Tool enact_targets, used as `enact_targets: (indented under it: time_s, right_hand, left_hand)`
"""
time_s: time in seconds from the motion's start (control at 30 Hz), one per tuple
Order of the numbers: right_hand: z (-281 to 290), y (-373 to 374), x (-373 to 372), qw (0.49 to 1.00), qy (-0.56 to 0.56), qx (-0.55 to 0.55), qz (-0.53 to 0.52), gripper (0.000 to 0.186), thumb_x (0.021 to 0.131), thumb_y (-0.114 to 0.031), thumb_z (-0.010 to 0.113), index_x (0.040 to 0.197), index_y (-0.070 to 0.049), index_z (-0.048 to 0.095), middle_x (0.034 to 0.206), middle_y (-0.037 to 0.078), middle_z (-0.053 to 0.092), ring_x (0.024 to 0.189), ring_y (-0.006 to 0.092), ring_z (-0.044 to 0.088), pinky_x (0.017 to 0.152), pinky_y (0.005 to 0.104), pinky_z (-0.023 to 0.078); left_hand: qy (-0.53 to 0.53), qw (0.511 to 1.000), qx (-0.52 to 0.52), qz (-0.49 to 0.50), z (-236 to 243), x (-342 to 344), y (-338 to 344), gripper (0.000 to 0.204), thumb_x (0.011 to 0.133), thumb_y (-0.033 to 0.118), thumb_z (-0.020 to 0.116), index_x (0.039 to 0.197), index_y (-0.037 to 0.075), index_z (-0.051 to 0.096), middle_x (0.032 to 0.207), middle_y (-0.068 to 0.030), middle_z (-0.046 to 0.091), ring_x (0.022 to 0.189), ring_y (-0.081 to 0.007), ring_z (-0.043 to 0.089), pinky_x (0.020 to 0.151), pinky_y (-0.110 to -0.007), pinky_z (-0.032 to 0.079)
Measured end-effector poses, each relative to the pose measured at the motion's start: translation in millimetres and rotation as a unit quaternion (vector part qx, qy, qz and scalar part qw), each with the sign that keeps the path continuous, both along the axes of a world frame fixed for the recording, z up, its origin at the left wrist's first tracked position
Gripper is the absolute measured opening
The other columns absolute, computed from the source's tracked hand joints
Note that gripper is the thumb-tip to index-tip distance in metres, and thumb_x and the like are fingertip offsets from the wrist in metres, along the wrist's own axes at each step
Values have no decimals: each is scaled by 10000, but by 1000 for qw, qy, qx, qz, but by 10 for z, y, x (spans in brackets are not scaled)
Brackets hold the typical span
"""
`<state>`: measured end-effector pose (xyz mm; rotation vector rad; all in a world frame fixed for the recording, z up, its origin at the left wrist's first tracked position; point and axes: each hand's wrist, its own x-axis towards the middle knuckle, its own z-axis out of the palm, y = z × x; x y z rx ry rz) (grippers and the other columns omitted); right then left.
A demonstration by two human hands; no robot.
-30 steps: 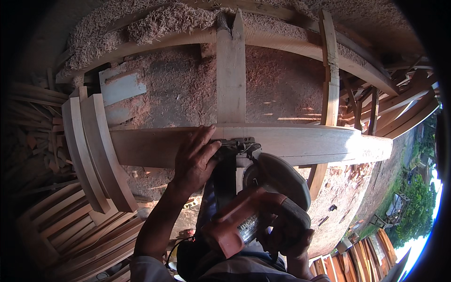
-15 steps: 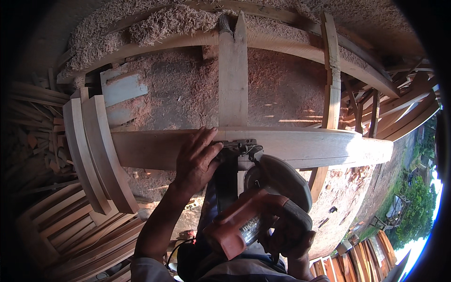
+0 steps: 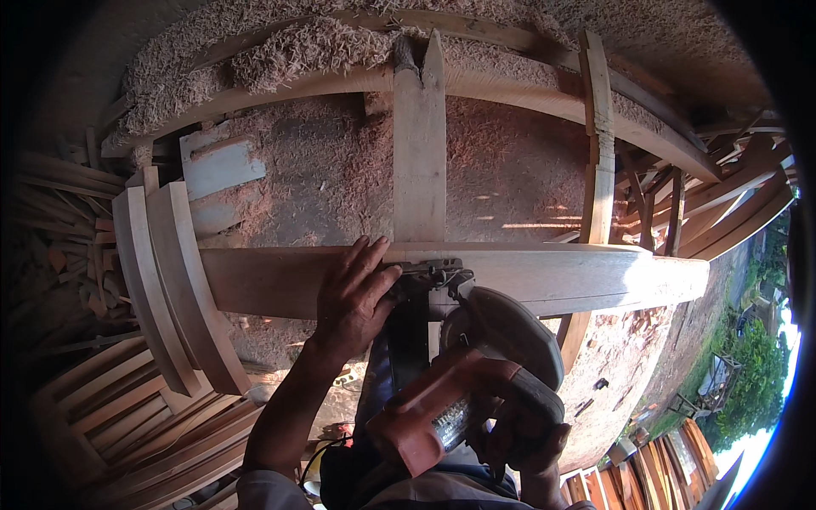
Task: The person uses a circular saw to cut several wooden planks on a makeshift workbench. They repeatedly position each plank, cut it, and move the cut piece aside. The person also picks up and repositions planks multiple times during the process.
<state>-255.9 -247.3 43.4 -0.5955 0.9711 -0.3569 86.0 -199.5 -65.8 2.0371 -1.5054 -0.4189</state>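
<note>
A circular saw [image 3: 408, 418] with a reddish motor body and a dark round blade guard rests with its base on a long wooden board [image 3: 578, 276]. My right hand [image 3: 529, 446] is closed around its rear handle; the handle partly hides the fingers. My left hand [image 3: 355, 293] lies on the board beside the front of the saw's base, fingers stretched out and the thumb side close to the base. A pencil-like line runs along the board to the right of the guard. I cannot see the blade's cutting edge.
An upright-looking post [image 3: 420, 161] and a narrower strip [image 3: 599, 144] run from the board to a far beam [image 3: 518, 85] heaped with shavings. Two curved planks [image 3: 200, 289] cross the board's left end. Stacked timber [image 3: 127, 408] lies lower left, more wood [image 3: 671, 450] lower right.
The board and far frame sit slightly lower in the picture, and the left hand has shifted down a little with them. Both hands keep their places on the saw and board.
</note>
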Motion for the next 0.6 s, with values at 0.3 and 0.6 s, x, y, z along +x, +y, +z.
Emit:
enact_targets:
  time_s: [0.3, 0.6]
  right_hand:
    - [66, -82, 105, 1000, 17, -5, -1, 1065, 844, -865, 542, 1282, 105, 582, 879, 80, 682, 664, 142, 663, 570, 266, 515]
    - [58, -126, 121, 999, -23, 25, -16, 1068, 843, -860, 551, 1323, 94, 562, 934, 103, 688, 701, 154, 670, 595, 273, 521]
  left_hand:
    - [-4, 1000, 5, 7, 12, 34, -44, 396, 759, 137, 859, 1128, 74, 730, 1490, -167, 551, 1391, -405, 493, 1131, -519, 420]
    - [4, 1000, 3, 6, -13, 82, -87, 397, 758, 133, 857, 1130, 71, 732, 1491, -171, 547, 1393, -413, 488, 1134, -525, 415]
